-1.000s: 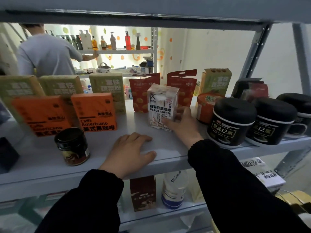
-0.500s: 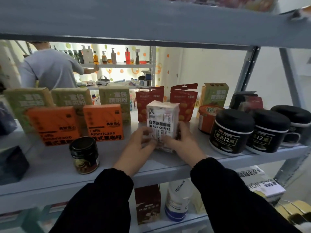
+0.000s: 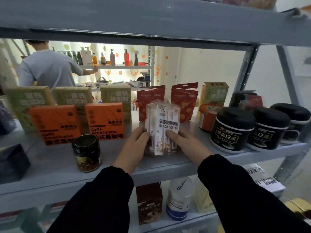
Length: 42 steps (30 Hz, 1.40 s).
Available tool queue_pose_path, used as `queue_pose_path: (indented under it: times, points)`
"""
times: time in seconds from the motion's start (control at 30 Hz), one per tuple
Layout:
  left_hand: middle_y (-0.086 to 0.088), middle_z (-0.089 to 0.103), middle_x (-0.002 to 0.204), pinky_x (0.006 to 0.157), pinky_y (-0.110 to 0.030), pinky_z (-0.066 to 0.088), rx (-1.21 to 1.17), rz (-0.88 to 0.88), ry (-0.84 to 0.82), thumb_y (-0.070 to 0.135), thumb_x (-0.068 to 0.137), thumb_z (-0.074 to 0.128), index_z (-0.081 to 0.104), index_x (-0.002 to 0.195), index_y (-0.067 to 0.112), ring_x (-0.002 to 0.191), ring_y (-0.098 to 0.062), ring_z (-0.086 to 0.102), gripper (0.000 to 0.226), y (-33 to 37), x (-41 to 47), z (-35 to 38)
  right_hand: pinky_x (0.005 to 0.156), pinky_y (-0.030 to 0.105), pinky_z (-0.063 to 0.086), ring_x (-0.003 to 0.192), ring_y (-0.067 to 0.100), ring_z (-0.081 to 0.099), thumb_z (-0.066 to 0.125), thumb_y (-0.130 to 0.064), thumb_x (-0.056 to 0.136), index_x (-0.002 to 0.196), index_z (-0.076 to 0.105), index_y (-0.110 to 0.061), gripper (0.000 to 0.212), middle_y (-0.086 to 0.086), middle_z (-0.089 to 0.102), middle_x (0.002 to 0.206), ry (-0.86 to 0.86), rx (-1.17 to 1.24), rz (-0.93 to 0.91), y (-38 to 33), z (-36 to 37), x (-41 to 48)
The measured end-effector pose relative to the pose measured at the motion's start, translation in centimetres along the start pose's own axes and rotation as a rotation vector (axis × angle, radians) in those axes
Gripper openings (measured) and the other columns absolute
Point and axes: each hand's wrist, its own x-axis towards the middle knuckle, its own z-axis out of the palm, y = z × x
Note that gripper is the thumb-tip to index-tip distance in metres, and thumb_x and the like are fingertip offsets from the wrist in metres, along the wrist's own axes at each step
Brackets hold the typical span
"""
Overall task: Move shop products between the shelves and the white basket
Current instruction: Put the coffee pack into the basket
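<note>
Clasping the clear black coffee pack (image 3: 162, 128) from both sides, the two hands meet at the centre of the frame. The left hand (image 3: 134, 145) curls its fingers round the pack's left edge at about mid-height. The right hand (image 3: 184, 142) mirrors it on the right edge, its fingertips pressed to the lower front face just under the "BLACK COFFEE" label. Both hands are clamped on the pack, with only its width between them. The forearms, in black sleeves (image 3: 235, 190), rise from the bottom of the frame and angle inward, wrists above the front lip of the grey shelf (image 3: 50, 167). The pack stands upright, turned so one corner faces the camera. Its base probably rests on the shelf board, though the hands hide the contact. Just behind it stand two red pouches (image 3: 184, 100). Left of centre are orange boxes (image 3: 105, 121) and a dark jar (image 3: 87, 153), and at right sit black tubs (image 3: 233, 128).
</note>
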Motion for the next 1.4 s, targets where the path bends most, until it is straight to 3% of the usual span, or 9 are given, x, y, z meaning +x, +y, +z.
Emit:
queue_pose_path:
  times: [0.13,0.37,0.5,0.6,0.73,0.9,1.0,1.2,1.4]
  points:
    - [-0.005,0.071,0.107,0.092,-0.05,0.057,0.087,0.033,0.017,0.04,0.099,0.06,0.057,0.1,0.036,0.099,-0.026,0.071,0.005,-0.5,0.4,-0.1,0.095,0.024,0.055,0.105,0.0,0.071,0.074,-0.04,0.093,0.121,0.059,-0.043,0.032,-0.023,0.075,0.112,0.019,0.098,-0.02,0.2,-0.2,0.1]
    - [0.003,0.064,0.119,0.081,-0.036,0.062,0.05,0.098,0.04,0.013,0.099,0.065,0.045,0.108,0.044,0.105,-0.015,0.069,0.038,-1.1,0.7,-0.2,0.098,0.035,0.055,0.117,0.012,0.068,0.077,-0.038,0.088,0.122,0.061,-0.036,0.038,-0.01,0.074,0.122,-0.025,0.213,-0.059,0.4,-0.2,0.3]
    - [0.011,0.059,0.122,0.073,-0.016,0.055,0.059,0.102,0.018,0.021,0.091,0.076,0.044,0.115,0.041,0.107,-0.002,0.061,0.045,-1.1,0.7,-0.4,0.1,0.042,0.056,0.12,0.022,0.068,0.077,-0.039,0.073,0.13,0.061,-0.03,0.06,-0.004,0.074,0.125,-0.079,0.266,-0.056,0.5,-0.3,0.5]
    - [0.018,0.051,0.128,0.084,-0.01,0.046,0.159,0.091,-0.054,0.033,0.059,0.095,0.035,0.129,0.038,0.117,0.004,0.053,0.093,-1.4,0.5,-0.4,0.099,0.037,0.056,0.118,0.023,0.069,0.082,-0.034,0.068,0.126,0.064,-0.025,0.061,0.001,0.075,0.123,-0.112,0.244,-0.065,0.7,-0.4,0.5]
    - [0.02,0.052,0.126,0.079,0.0,0.043,0.254,0.164,-0.008,0.024,0.067,0.093,0.031,0.13,0.042,0.112,0.011,0.053,0.09,-1.5,0.2,-0.2,0.091,0.029,0.057,0.112,0.016,0.07,0.082,-0.038,0.063,0.124,0.063,-0.022,0.066,-0.003,0.077,0.116,-0.138,0.22,-0.091,1.0,-0.3,0.6]
    - [0.01,0.048,0.135,0.1,-0.021,0.049,0.304,0.236,0.141,0.027,0.067,0.091,0.033,0.142,0.035,0.124,-0.004,0.051,0.096,-1.4,0.3,-0.3,0.108,0.06,0.045,0.111,0.039,0.068,0.073,-0.05,0.072,0.123,0.06,-0.011,0.065,0.021,0.071,0.117,-0.08,0.265,-0.073,1.2,-0.2,1.1]
    - [0.007,0.037,0.143,0.115,-0.034,0.035,0.451,0.284,0.198,0.03,0.066,0.091,0.029,0.15,0.031,0.138,-0.013,0.032,0.104,-1.2,0.1,-0.3,0.101,0.057,0.048,0.101,0.033,0.071,0.071,-0.051,0.07,0.125,0.057,-0.013,0.069,0.012,0.076,0.102,-0.038,0.314,-0.052,1.2,-0.1,1.3]
    - [0.004,0.027,0.152,0.115,-0.035,0.021,0.707,0.392,0.229,0.035,0.07,0.089,0.022,0.156,0.033,0.139,-0.011,0.016,0.108,-1.4,0.0,0.0,0.097,0.054,0.052,0.119,0.033,0.065,0.073,-0.049,0.076,0.127,0.061,-0.032,0.055,0.011,0.068,0.131,-0.01,0.385,-0.064,2.1,-0.4,1.6]
    - [0.006,0.025,0.152,0.112,-0.032,0.015,0.744,0.416,0.235,0.031,0.076,0.085,0.021,0.158,0.032,0.139,-0.013,0.015,0.104,-1.4,-0.1,0.0,0.07,0.042,0.057,0.08,0.031,0.073,0.04,-0.044,0.107,0.127,0.067,-0.013,0.045,0.015,0.076,0.103,0.223,0.442,0.141,0.7,-0.1,3.3]
